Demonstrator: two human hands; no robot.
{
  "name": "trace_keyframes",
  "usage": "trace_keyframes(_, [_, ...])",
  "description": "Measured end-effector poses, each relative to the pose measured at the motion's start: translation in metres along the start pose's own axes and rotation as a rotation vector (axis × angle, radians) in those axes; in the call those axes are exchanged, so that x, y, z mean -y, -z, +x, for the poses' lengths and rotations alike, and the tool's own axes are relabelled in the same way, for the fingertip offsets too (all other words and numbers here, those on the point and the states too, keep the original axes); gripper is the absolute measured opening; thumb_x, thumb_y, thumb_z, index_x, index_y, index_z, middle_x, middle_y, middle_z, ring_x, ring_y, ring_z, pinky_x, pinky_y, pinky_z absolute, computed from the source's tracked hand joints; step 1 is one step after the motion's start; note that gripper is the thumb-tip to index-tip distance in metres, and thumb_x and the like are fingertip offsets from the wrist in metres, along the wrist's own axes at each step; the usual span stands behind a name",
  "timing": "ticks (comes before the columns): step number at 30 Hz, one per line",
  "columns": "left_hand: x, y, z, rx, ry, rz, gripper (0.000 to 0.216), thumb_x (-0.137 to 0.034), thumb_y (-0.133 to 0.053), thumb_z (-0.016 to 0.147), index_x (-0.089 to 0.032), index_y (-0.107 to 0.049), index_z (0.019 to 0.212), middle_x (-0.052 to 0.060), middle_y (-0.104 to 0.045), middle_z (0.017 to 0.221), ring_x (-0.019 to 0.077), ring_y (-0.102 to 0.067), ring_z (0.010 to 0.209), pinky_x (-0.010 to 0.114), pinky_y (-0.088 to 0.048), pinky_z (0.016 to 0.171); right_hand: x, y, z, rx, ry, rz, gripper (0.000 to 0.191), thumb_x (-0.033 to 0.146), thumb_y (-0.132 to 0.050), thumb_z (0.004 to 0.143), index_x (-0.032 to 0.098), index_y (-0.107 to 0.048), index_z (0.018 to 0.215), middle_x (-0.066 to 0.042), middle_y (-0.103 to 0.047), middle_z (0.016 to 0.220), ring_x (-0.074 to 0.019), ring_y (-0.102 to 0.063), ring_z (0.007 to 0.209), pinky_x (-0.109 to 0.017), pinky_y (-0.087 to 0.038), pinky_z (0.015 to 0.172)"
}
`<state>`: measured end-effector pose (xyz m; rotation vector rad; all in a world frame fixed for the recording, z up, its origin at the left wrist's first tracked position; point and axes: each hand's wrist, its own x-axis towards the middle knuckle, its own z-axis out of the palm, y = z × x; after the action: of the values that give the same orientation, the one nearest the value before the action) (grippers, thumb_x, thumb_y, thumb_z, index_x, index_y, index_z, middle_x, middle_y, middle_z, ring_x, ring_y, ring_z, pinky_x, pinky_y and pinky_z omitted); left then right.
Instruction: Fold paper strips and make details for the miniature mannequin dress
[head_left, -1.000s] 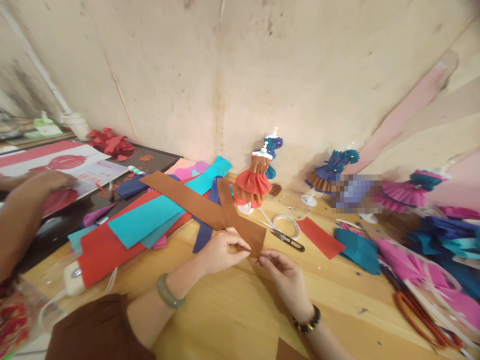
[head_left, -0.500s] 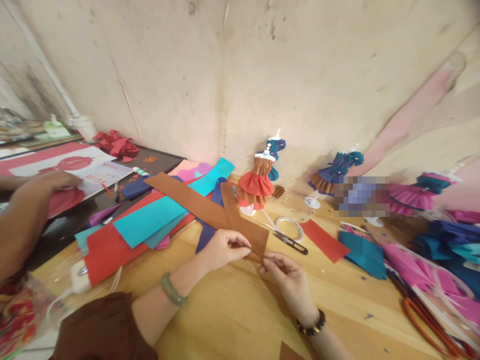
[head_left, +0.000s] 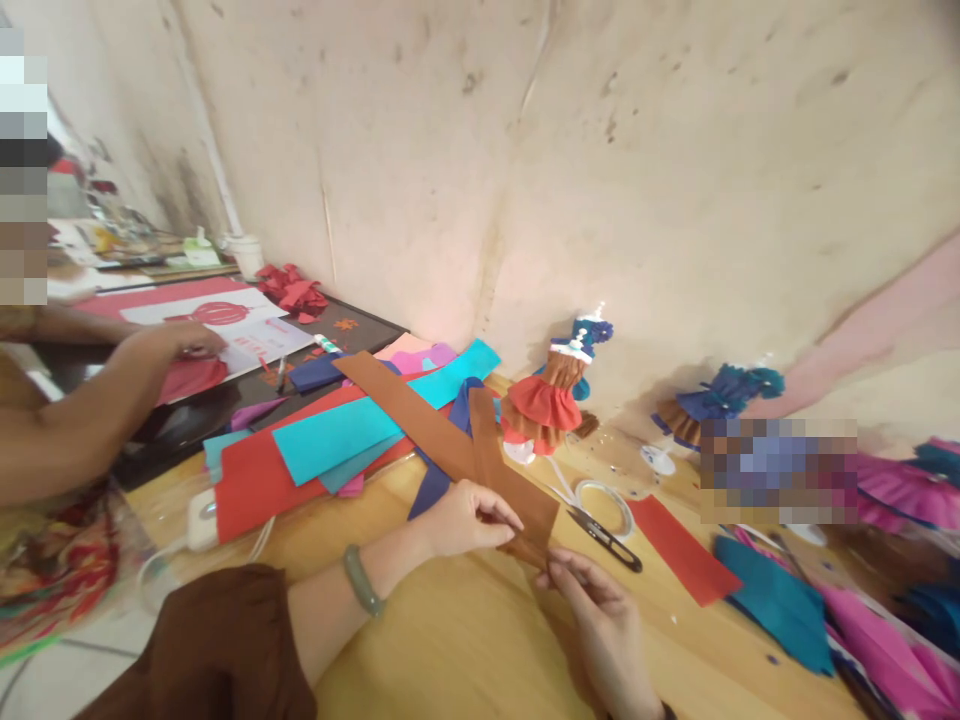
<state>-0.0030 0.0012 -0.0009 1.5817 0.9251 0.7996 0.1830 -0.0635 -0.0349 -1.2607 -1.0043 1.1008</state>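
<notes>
Head view: left hand (head_left: pixel 469 520) and right hand (head_left: pixel 600 615) both pinch the near end of a brown paper strip (head_left: pixel 442 440), which lies across the wooden table (head_left: pixel 465 650) over red and teal sheets (head_left: pixel 330 445); small scissors (head_left: pixel 604 530) lie just right.

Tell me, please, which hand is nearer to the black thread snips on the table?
The right hand: it pinches the end of the brown strip just on the person's side of the thread snips. The left hand grips the strip farther to their left.
</notes>
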Motion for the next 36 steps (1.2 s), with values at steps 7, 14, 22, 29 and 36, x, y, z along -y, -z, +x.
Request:
trace_keyframes(7, [-0.003, 0.001, -0.002, 0.003, -0.053, 0.072, 0.021, -0.016, -0.06, 0.067, -0.012, -0.073, 0.083, 0.004, -0.069, 0.07, 0.0114, -0.058, 0.061, 0.02, -0.044, 0.058, -0.006, 0.008, 0.002, 0.055, -0.071, 0.042, 0.034, 0.039, -0.078, 0.059, 0.017, -0.072, 0.084, -0.006, -0.072, 0.071, -0.0178, -0.064, 0.067, -0.029, -0.052, 0.069])
trace_keyframes(14, [-0.007, 0.005, -0.003, 0.015, -0.119, 0.204, 0.02, -0.013, -0.058, 0.067, -0.013, -0.073, 0.08, 0.002, -0.067, 0.071, 0.0105, -0.056, 0.062, 0.02, -0.044, 0.062, -0.001, 0.001, 0.002, 0.016, -0.093, 0.042, 0.029, 0.039, -0.078, 0.059, 0.015, -0.071, 0.074, -0.004, -0.07, 0.063, -0.0157, -0.063, 0.062, -0.025, -0.052, 0.063])
trace_keyframes(22, [-0.005, 0.002, -0.002, 0.065, -0.115, 0.181, 0.029, -0.031, -0.057, 0.078, -0.013, -0.068, 0.097, 0.007, -0.069, 0.084, 0.0151, -0.06, 0.073, 0.024, -0.045, 0.067, 0.001, -0.003, 0.0, 0.025, 0.135, -0.071, 0.022, 0.035, -0.074, 0.064, 0.017, -0.067, 0.075, -0.004, -0.07, 0.065, -0.0164, -0.065, 0.061, -0.024, -0.053, 0.06])
trace_keyframes(29, [-0.004, -0.006, -0.003, 0.09, -0.356, 0.495, 0.02, -0.03, -0.067, 0.071, -0.015, -0.072, 0.084, 0.005, -0.067, 0.073, 0.017, -0.057, 0.075, 0.028, -0.044, 0.074, -0.009, 0.003, -0.001, 0.058, 0.337, -0.343, 0.026, 0.031, -0.065, 0.074, 0.017, -0.068, 0.096, -0.009, -0.073, 0.085, -0.0215, -0.068, 0.075, -0.035, -0.055, 0.074])
trace_keyframes(36, [0.004, -0.01, 0.001, 0.098, -0.401, 0.457, 0.011, -0.019, -0.061, 0.074, -0.017, -0.072, 0.076, 0.004, -0.068, 0.07, 0.0144, -0.056, 0.068, 0.028, -0.043, 0.074, 0.0, 0.0, -0.002, 0.115, 0.413, -0.45, 0.029, 0.031, -0.064, 0.076, 0.017, -0.064, 0.101, -0.007, -0.069, 0.084, -0.0179, -0.062, 0.071, -0.032, -0.052, 0.069])
